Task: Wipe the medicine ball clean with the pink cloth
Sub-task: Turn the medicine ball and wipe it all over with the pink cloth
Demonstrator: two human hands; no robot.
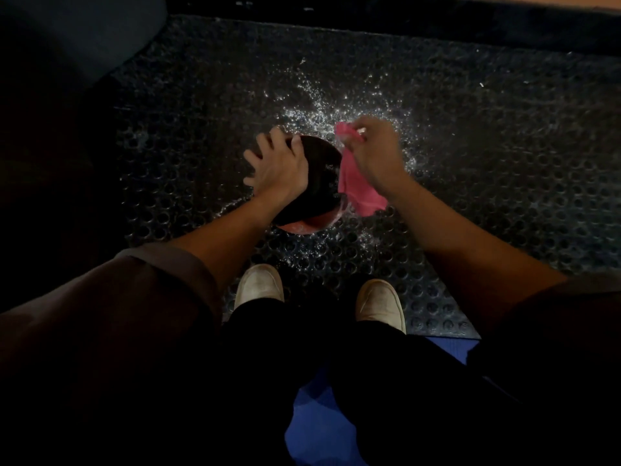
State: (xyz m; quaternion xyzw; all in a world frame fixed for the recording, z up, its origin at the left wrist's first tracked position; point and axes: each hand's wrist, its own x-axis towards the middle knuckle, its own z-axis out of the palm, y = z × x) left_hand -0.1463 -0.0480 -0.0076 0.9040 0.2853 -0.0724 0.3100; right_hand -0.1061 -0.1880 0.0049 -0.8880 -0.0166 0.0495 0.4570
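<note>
A dark medicine ball (pixel 319 173) with a red lower part rests on a black rubber mat (pixel 470 163) in front of my feet. My left hand (pixel 277 163) lies flat on the ball's top left side, fingers spread, steadying it. My right hand (pixel 376 151) grips the pink cloth (pixel 354 185) at the ball's right side. The cloth hangs down from my fingers along the ball's right edge. Whether the cloth touches the ball I cannot tell.
Shiny water droplets (pixel 336 105) are scattered on the studded mat behind and around the ball. My two pale shoes (pixel 258 284) stand just before the ball. A blue mat (pixel 319 425) lies under my legs. A dark raised edge (pixel 403 25) runs along the back.
</note>
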